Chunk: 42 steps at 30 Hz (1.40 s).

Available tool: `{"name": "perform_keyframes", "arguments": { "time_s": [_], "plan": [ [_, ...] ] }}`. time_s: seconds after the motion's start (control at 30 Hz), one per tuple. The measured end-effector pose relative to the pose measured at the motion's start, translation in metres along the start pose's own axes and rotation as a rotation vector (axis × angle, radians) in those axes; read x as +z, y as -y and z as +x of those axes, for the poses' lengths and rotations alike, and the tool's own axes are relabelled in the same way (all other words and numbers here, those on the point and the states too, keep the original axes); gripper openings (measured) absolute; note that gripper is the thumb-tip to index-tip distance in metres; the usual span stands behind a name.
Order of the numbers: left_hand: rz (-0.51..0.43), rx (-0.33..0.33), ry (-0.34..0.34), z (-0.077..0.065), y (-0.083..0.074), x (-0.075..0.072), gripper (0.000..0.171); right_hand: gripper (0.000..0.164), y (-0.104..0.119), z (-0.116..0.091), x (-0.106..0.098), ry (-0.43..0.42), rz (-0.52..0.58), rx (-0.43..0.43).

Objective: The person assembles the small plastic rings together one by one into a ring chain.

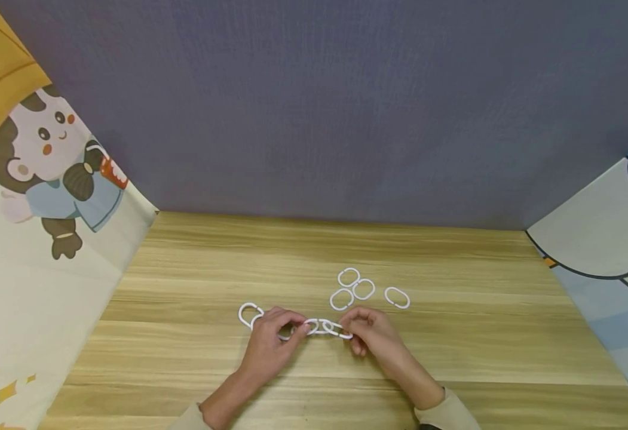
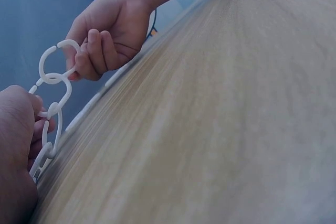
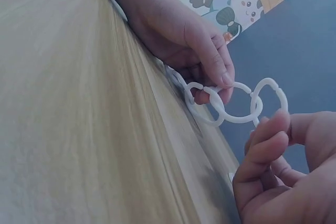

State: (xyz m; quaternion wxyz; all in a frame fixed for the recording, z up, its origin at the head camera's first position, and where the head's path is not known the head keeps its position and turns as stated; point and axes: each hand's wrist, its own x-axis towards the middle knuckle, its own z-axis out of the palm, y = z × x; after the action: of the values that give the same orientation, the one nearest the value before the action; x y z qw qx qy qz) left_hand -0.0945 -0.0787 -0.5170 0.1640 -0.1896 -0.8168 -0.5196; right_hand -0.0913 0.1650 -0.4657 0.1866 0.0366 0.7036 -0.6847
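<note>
A chain of white plastic split links (image 1: 321,326) stretches between the two hands, just above the wooden table. My left hand (image 1: 273,343) pinches one link between thumb and fingertips, and more of the chain trails behind it, ending in a link (image 1: 248,313) left of the hand. My right hand (image 1: 374,335) holds the link at the other end (image 3: 271,94) between its thumb and fingers. In the left wrist view that end link (image 2: 47,62) shows a small gap in its ring. Part of the chain is hidden by the left hand.
Three loose white links (image 1: 349,277) lie close together on the table beyond the right hand. One more loose link (image 1: 397,297) lies apart to their right. A grey-blue panel (image 1: 314,119) stands at the table's back, with printed panels at both sides.
</note>
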Motion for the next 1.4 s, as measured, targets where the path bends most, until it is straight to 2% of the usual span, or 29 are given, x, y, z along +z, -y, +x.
{"name": "perform_keyframes", "arguments": {
  "time_s": [0.27, 0.7, 0.93, 1.2, 1.27, 1.4],
  "plan": [
    [0.013, 0.032, 0.002, 0.001, 0.0006, 0.0013, 0.017, 0.012, 0.0005, -0.0019, 0.0013, 0.027, 0.003, 0.011],
    [-0.011, -0.002, 0.02, 0.0018, -0.0002, 0.0019, 0.029, 0.007, -0.0002, -0.003, 0.0017, 0.07, 0.026, -0.008],
    [-0.074, 0.063, 0.015, 0.0002, 0.0, -0.0008, 0.028, 0.006, -0.0031, -0.0025, 0.0055, 0.097, 0.024, 0.003],
    [-0.13, 0.209, 0.028, -0.0001, -0.0029, -0.0028, 0.035, 0.008, -0.005, -0.0035, 0.0078, 0.11, -0.003, -0.004],
    [-0.137, 0.229, 0.023, 0.0003, -0.0036, -0.003, 0.035, 0.008, -0.0048, -0.0036, 0.0088, 0.112, -0.016, 0.005],
    [-0.151, 0.218, 0.047, -0.0005, -0.0036, -0.0033, 0.029, 0.01, -0.0042, -0.0045, 0.0097, 0.118, -0.046, 0.019]
  ]
}}
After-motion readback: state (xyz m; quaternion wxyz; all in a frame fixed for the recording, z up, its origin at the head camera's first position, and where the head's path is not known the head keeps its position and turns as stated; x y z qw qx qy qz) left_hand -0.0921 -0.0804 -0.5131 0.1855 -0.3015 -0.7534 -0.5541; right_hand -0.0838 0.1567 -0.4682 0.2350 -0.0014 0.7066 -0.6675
